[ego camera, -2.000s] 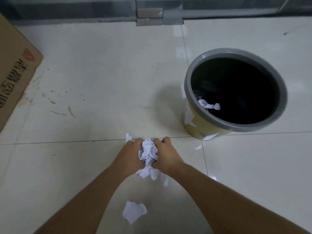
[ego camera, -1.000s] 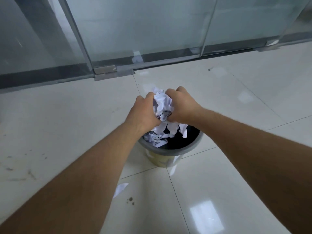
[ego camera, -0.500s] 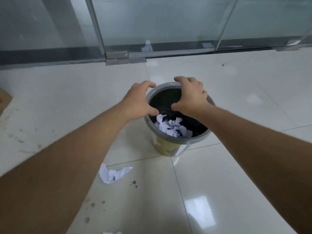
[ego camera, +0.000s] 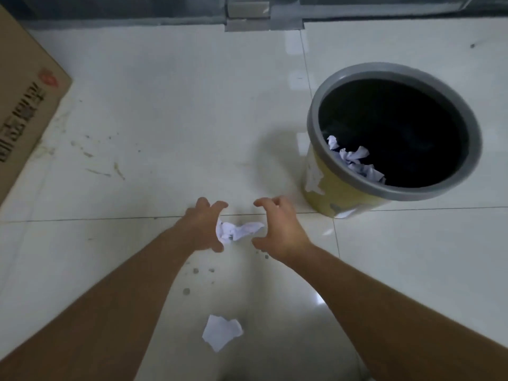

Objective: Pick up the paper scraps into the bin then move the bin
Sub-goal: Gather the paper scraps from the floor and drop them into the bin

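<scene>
A crumpled white paper scrap (ego camera: 239, 231) lies on the tiled floor between my two hands. My left hand (ego camera: 204, 225) is open just left of it, fingers curled and spread. My right hand (ego camera: 277, 226) is open just right of it, also curled. Neither hand grips the scrap. A second white scrap (ego camera: 221, 334) lies on the floor nearer to me, between my forearms. The bin (ego camera: 330, 185), yellow with a grey rim and a black liner, stands upright at the right. Several crumpled scraps (ego camera: 357, 162) lie inside it against the near-left wall.
A cardboard box (ego camera: 24, 111) sits at the far left. A metal door track (ego camera: 261, 15) and glass door base run along the top edge. Dark spots (ego camera: 195, 270) and smudges mark the floor tiles.
Both hands dropped the paper bundle into the bin, then came back down to the floor on either side of a scrap. My view tilted from the glass doors to the floor.
</scene>
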`<control>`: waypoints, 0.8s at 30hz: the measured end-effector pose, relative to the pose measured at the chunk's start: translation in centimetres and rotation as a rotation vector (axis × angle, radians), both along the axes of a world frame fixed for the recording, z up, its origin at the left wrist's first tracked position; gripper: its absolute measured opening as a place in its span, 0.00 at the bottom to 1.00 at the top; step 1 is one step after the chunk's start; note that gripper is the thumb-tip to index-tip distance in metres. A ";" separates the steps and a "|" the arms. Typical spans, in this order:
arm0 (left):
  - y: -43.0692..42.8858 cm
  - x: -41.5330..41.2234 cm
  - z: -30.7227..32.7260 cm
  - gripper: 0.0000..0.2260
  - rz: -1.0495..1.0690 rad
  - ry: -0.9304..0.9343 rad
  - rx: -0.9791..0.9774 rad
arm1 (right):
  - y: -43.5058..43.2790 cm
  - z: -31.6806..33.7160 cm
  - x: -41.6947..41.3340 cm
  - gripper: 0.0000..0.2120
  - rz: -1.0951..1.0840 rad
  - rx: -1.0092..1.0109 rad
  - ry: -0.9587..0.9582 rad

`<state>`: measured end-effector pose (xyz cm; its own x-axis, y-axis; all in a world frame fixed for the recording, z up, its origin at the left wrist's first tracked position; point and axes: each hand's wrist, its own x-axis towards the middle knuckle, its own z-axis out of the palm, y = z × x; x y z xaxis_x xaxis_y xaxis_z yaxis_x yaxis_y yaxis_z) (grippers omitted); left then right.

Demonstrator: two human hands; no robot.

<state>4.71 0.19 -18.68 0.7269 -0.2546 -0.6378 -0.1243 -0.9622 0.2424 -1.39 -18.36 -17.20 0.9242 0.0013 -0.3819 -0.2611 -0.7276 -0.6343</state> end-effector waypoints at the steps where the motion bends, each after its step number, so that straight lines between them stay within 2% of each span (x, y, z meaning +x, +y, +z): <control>1: 0.3 -0.5 -1.0 0.48 0.013 0.023 -0.012 | -0.1 -1.3 -0.2 0.36 0.000 -0.022 0.054; 5: 1.0 -1.2 -3.5 0.47 0.080 0.044 -0.061 | 0.4 -4.6 0.3 0.39 -0.017 -0.080 0.180; 7: 1.0 -1.3 -4.4 0.43 0.097 0.049 -0.082 | 1.0 -5.6 0.9 0.40 -0.041 -0.051 0.216; 9: -0.1 -1.3 -4.8 0.31 0.090 0.063 -0.114 | 1.8 -6.7 1.3 0.38 -0.068 -0.007 0.260; 10: -0.8 -1.4 -4.8 0.21 0.122 0.062 -0.117 | 2.4 -7.2 1.3 0.36 -0.049 -0.013 0.276; 11: -1.7 -1.5 -4.8 0.11 0.167 0.073 -0.101 | 2.9 -7.6 1.3 0.31 -0.015 -0.028 0.292; 12: -2.5 -1.8 -4.8 0.08 0.206 0.106 -0.091 | 3.4 -8.0 1.2 0.24 0.000 -0.025 0.293; 14: -3.4 -2.4 -5.1 0.07 0.263 0.175 -0.160 | 4.0 -8.0 1.0 0.10 -0.048 0.016 0.298; 15: -3.5 -2.4 -4.9 0.08 0.276 0.174 -0.188 | 4.1 -7.9 1.0 0.06 -0.074 0.025 0.291; 19: -3.6 -1.2 -2.6 0.05 0.263 0.113 -0.245 | 3.4 -6.3 2.2 0.07 -0.065 0.009 0.196; 22: -3.6 -0.1 0.5 0.06 0.293 -0.001 -0.343 | 3.1 -3.7 3.8 0.05 -0.068 0.029 0.093; 24: -3.3 0.7 3.1 0.09 0.309 -0.074 -0.385 | 3.0 -1.2 5.1 0.07 -0.029 0.032 0.023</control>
<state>5.38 -3.06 -15.58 0.8453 -0.2274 -0.4835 0.1219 -0.7989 0.5889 3.74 -15.39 -18.38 0.9152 -0.0132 -0.4028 -0.2966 -0.6988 -0.6509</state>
